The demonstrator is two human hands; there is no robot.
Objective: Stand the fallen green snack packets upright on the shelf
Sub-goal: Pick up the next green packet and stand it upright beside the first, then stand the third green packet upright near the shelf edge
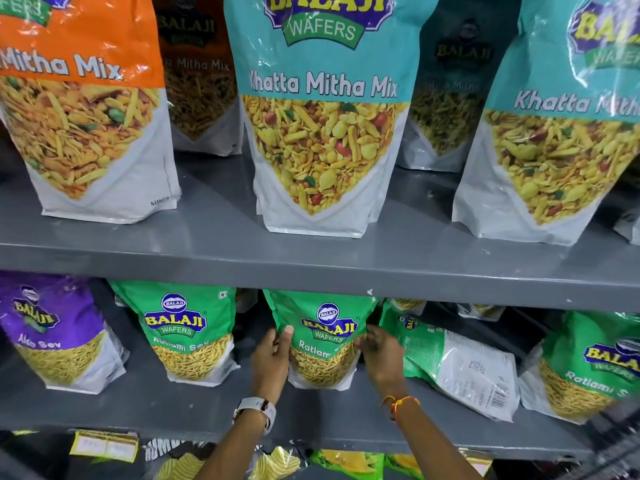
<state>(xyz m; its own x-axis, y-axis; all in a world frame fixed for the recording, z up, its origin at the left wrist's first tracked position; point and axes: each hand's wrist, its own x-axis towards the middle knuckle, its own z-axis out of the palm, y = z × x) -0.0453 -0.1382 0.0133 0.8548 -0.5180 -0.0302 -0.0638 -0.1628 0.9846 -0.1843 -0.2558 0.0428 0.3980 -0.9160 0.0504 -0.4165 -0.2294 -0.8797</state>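
On the middle grey shelf a green Ratlami Sev packet stands upright between both hands. My left hand grips its left edge, thumb on the front. My right hand holds its right edge. Left of it another green packet stands upright. To the right, a green packet lies fallen on its face with its white back label showing. A further green packet at the far right leans tilted.
A purple Aloo Sev packet stands at the far left of the same shelf. The upper shelf carries orange and teal Mitha Mix packets. More packets sit on the lowest shelf below my forearms.
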